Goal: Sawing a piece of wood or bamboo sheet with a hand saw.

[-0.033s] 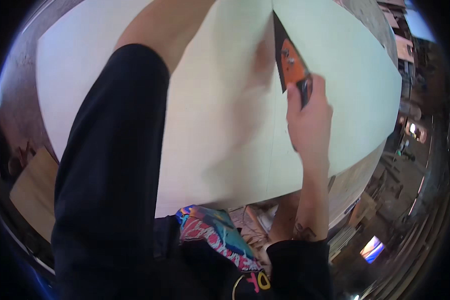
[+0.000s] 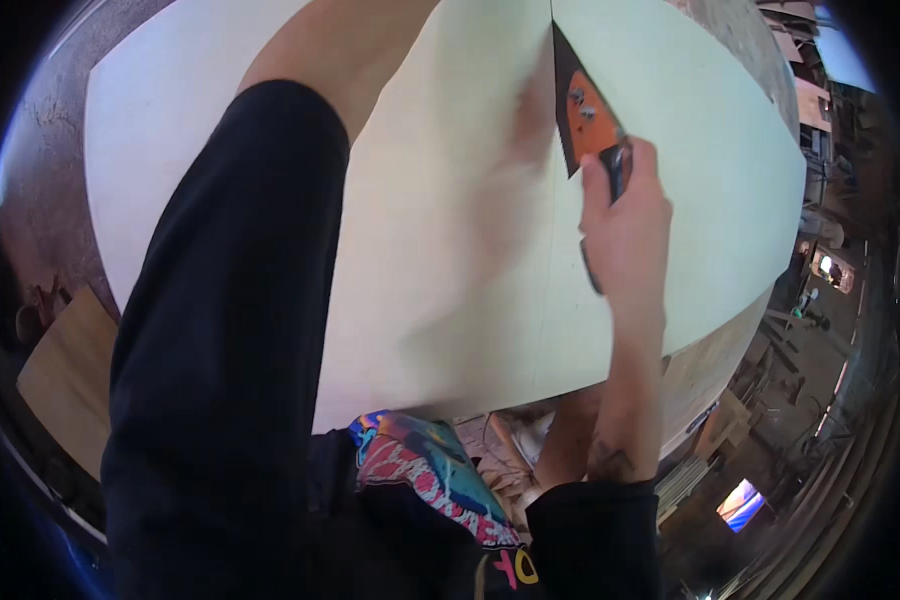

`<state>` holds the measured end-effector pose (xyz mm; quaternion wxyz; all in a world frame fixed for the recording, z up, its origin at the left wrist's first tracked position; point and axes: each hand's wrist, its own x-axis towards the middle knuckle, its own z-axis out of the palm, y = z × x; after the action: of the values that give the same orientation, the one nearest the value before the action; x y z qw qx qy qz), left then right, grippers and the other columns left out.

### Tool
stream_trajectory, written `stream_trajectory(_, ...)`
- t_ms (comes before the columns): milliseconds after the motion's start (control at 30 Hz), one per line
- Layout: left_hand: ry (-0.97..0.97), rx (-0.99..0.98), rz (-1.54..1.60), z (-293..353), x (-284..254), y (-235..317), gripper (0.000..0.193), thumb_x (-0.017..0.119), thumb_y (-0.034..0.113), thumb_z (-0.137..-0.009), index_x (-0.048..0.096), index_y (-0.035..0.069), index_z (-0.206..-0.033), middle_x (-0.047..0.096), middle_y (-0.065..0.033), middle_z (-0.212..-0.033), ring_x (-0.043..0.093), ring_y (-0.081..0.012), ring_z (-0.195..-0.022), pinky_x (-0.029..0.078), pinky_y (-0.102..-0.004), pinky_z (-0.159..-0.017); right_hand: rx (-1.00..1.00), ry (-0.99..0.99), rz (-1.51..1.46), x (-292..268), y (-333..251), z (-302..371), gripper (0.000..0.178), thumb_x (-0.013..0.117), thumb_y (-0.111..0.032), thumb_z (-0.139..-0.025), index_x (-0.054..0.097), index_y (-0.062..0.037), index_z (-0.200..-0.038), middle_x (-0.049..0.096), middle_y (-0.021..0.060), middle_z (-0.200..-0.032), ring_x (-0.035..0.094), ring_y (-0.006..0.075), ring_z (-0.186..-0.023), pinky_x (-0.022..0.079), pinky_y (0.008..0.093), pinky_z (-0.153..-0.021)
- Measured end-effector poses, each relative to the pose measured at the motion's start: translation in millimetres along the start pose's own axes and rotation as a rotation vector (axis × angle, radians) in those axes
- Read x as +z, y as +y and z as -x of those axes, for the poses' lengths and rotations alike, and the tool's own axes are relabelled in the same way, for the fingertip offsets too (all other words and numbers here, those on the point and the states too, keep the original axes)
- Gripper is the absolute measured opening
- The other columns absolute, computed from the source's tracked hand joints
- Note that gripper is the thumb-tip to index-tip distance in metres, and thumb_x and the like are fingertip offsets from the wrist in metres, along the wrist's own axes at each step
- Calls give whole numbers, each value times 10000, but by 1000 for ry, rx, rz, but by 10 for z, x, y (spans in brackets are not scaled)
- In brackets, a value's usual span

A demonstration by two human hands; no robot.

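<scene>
My right hand (image 2: 625,225) is wrapped round the dark handle of a handsaw (image 2: 587,115). The saw has an orange plate with bolts beside the grip, and a dark, tapering blade (image 2: 562,85) pointing away from me. Its blade stands tilted in a large pale board (image 2: 440,230), with its lower part hidden. A thin line (image 2: 548,300) runs from the near edge of the board toward the blade, and a dark slit continues beyond the tip. My left arm, in a black sleeve, stretches over the board; its hand lies beyond the upper edge of the view.
A brown wooden panel (image 2: 70,370) leans at the left. Under the near right edge of the board shows another wooden surface (image 2: 715,360). Timber strips (image 2: 835,500) and wood scraps (image 2: 725,425) lie on the right. My bare leg (image 2: 570,440) is below the board.
The handsaw and my right hand have shifted slightly away from me along the line. The whole view has moved a little. My grip on the saw is the same.
</scene>
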<state>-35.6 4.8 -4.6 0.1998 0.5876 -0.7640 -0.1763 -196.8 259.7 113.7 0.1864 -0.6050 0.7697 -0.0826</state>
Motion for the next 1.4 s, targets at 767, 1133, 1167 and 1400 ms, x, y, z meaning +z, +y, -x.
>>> stream_trajectory(767, 27, -27, -9, 21, -61, -166, 871, 504, 789, -803, 746, -31, -973, 704, -269, -1002, 684, -400, -996, 534, -470, -896, 114, -33, -80, -368, 298, 1308, 329, 620, -140, -963, 488, 13, -1224, 674, 197, -836, 699, 348, -719, 525, 402, -623)
stream_trajectory(1133, 116, -4, -3, -113, 479, -435, 580, 341, 411, -1018, 734, -8, -941, 705, -258, -973, 675, -426, -971, 522, -517, -891, 224, -93, 24, -484, -42, 1462, 336, 617, -132, -961, 491, 16, -1236, 663, 186, -813, 697, 352, -718, 523, 395, -632)
stream_trajectory(1167, 115, 18, -22, -132, 472, -443, 573, 341, 405, -1016, 732, -7, -940, 706, -253, -978, 676, -424, -970, 523, -518, -892, 179, -77, 61, -491, -58, 1457, 338, 611, -136, -963, 489, 14, -1241, 660, 179, -798, 692, 367, -713, 521, 405, -624)
stream_trajectory(1400, 133, 10, -47, -138, 470, -438, 573, 325, 395, -1020, 720, -15, -960, 704, -238, -1038, 667, -397, -1026, 513, -498, -931, -42, -77, 53, -65, -93, 457, 249, 583, -144, -972, 469, -31, -1163, 647, 240, -810, 639, 470, -734, 485, 506, -599)
